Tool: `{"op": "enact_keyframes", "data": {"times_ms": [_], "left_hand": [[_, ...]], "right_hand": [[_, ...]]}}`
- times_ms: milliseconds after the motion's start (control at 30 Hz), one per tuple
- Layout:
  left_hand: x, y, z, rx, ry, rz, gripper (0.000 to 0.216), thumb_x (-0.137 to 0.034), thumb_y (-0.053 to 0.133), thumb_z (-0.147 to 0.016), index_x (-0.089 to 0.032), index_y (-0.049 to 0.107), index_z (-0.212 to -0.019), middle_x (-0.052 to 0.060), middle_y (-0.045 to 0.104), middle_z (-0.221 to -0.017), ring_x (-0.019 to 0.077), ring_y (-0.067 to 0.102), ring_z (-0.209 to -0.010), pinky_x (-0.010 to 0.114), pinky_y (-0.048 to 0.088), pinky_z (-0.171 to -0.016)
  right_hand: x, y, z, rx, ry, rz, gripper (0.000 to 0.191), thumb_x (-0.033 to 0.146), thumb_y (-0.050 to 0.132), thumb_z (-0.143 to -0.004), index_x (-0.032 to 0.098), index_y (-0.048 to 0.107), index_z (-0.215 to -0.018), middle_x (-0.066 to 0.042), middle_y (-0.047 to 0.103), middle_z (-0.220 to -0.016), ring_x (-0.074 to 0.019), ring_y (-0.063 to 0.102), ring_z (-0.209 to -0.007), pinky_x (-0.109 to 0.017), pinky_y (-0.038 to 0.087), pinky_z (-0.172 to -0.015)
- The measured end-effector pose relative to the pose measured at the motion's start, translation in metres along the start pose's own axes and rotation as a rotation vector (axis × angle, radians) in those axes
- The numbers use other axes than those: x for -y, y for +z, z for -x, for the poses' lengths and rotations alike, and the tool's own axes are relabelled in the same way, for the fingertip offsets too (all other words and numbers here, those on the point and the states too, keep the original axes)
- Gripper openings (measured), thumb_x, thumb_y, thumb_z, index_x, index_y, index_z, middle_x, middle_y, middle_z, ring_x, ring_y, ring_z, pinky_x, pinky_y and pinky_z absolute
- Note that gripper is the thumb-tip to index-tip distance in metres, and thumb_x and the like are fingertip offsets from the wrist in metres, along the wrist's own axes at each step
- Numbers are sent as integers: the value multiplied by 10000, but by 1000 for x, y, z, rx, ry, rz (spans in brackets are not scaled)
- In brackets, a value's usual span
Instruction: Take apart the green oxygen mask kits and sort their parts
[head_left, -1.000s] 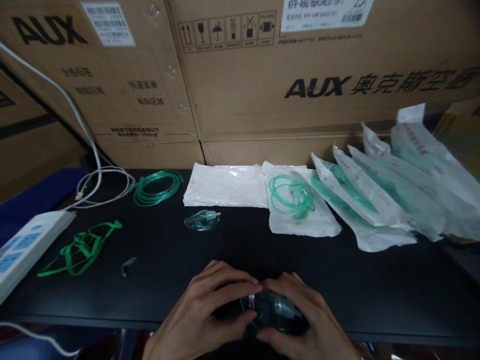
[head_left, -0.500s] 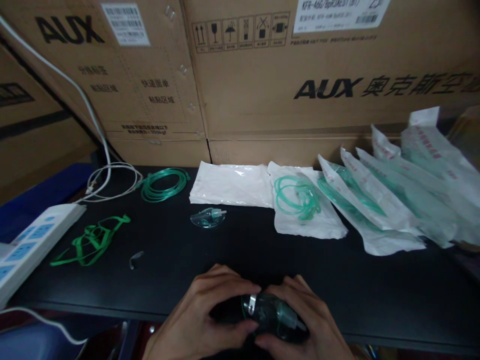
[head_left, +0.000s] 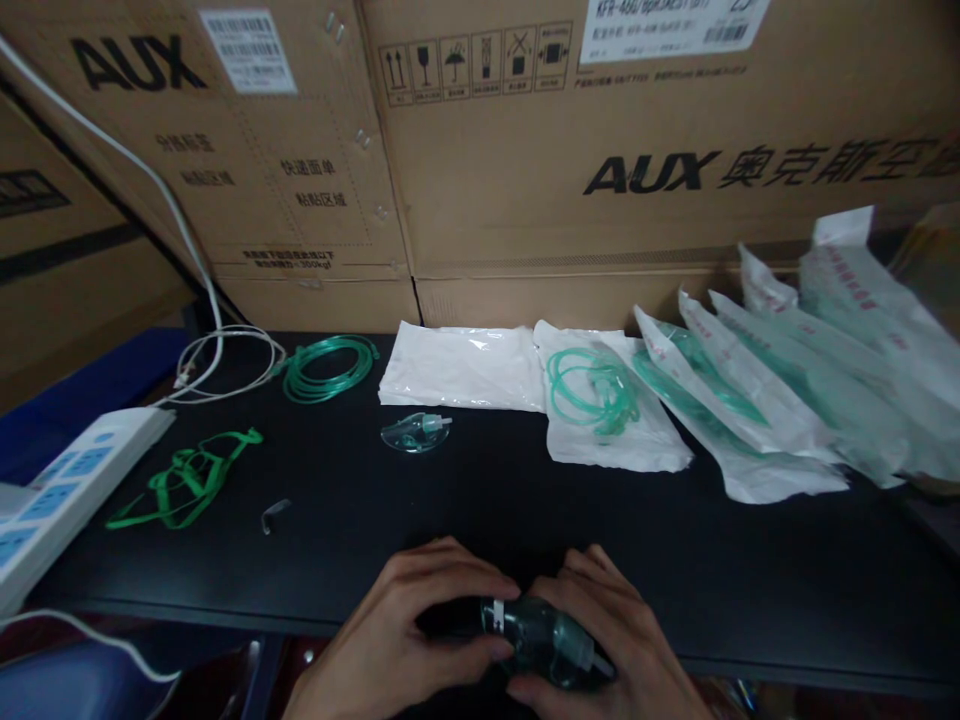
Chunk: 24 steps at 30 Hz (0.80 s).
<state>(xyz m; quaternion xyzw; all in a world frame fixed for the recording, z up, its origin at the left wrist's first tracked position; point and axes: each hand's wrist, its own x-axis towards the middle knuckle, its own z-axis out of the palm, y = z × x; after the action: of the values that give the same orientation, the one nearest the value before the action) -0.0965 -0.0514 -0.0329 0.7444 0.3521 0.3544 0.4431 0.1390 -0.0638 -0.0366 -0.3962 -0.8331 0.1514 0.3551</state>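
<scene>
Both hands close around a clear oxygen mask (head_left: 544, 645) at the near edge of the black table (head_left: 750, 570). The left hand (head_left: 409, 640) clasps the mask's left side, thumb beneath and fingers curled over the top; the right hand (head_left: 630, 650) grips its right side, where a pale connector stub pokes out. A small metal nose clip seems to sit on the mask between the two thumbs, though the dim light makes that hard to confirm.

Farther from the table's near edge lies a second clear mask (head_left: 415, 432), with a small bent metal strip (head_left: 274, 514) and a green elastic strap (head_left: 184, 482) off to its left. A coil of green tubing (head_left: 330, 366) and a flat white pouch (head_left: 461, 380) lie toward the table's back edge, sealed packs (head_left: 750, 420) fanned out to the right.

Since the held mask hangs over the near edge, a slackened hold could let it fall to the floor. Squeezing hard could also crease the soft shell or dislodge the clip.
</scene>
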Motion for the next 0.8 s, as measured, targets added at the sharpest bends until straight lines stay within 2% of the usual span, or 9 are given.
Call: {"op": "enact_keyframes", "data": {"times_ms": [100, 167, 233, 367, 500, 667, 800], "left_hand": [[1, 0, 1, 0, -18, -7, 382, -197, 849, -840, -289, 762, -1200, 9, 810, -1076, 182, 732, -974, 274, 581, -849], [1, 0, 1, -1, 27, -23, 376, -198, 831, -860, -290, 754, -1217, 15, 811, -1090, 184, 737, -973, 281, 581, -857], [1, 1, 0, -12, 96, -55, 382, -184, 814, -875, -285, 742, -1236, 25, 811, -1113, 188, 745, -969, 293, 579, -860], [3, 1, -1, -43, 179, -123, 426, -163, 822, -861, -281, 719, -1257, 25, 820, -1077, 184, 759, -902, 303, 582, -824], [2, 1, 0, -52, 237, -164, 450, -145, 822, -854, -271, 705, -1270, 56, 813, -1119, 200, 756, -921, 314, 603, -814], [1, -1, 4, -127, 178, -114, 403, -138, 810, -864, -273, 691, -1224, 42, 806, -1129, 199, 756, -997, 295, 613, -863], [4, -5, 13, -230, 75, -54, 326, -152, 826, -847, -274, 662, -1100, 7, 799, -1083, 174, 758, -988, 257, 598, -858]], "right_hand": [[-3, 1, 5, 35, -5, -3, 387, 486, 856, -803, 241, 666, -1034, 48, 747, -758, -188, 721, -699, -324, 543, -752], [-3, 3, 7, 5, -3, 17, 406, 485, 852, -802, 248, 658, -1069, 42, 778, -815, -207, 747, -748, -354, 548, -831], [-2, 6, 7, -29, 6, 39, 358, 525, 784, -858, 253, 660, -1055, 26, 802, -850, -220, 764, -770, -370, 550, -858], [2, 8, 4, -60, 53, 53, 345, 589, 609, -966, 255, 663, -896, 1, 806, -784, -211, 759, -690, -342, 568, -721], [3, 7, 3, -104, 55, 106, 381, 606, 573, -977, 251, 694, -912, -10, 816, -776, -235, 786, -720, -356, 588, -724], [1, 5, 4, -31, 64, 71, 329, 576, 735, -871, 254, 704, -934, 7, 814, -785, -237, 783, -720, -362, 609, -742], [-1, 6, 5, -55, 41, 124, 364, 591, 695, -891, 240, 698, -988, -25, 823, -816, -253, 798, -757, -357, 624, -730]]}}
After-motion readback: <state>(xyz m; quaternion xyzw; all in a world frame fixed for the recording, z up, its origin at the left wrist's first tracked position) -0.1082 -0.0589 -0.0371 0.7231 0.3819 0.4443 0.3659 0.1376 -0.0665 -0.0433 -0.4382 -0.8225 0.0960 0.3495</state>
